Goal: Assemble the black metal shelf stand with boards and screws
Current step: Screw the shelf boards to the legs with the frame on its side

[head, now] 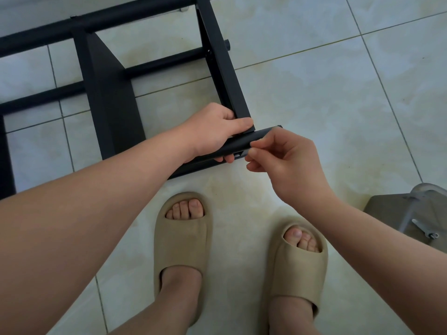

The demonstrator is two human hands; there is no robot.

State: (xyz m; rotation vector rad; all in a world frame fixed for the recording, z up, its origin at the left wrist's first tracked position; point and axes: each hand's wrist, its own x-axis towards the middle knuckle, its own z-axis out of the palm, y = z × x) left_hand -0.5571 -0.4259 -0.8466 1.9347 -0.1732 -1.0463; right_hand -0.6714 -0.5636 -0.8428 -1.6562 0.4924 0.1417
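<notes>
Couldn't see what, if anything, the right hand (283,160) pinched. Its thumb and forefinger tips were pressed together at the edge of the near tube (244,142), and anything between them was covered or too small, so I couldn't tell whether it was grasping or just touching. The left hand (212,131) partly blocked the joint under the tube; I made out a small opening there, no more. The black shelf stand (106,93) lay on the tiled floor (314,68), cut off at the top and left edges. The left hand was clenched on the corner where a black board (220,68) met the near tube, thumb across the board's end, fingers wrapped under the tube. The right hand's other fingers were loosely curled, wrist bent, coming in from the right. Both forearms were bare and reached forward and down. Feet in beige slippers (181,238) stood just short of the stand. A grey box-like thing (391,209) sat cropped at the right edge with a small flat metal tool (422,228) on it, type unclear.
</notes>
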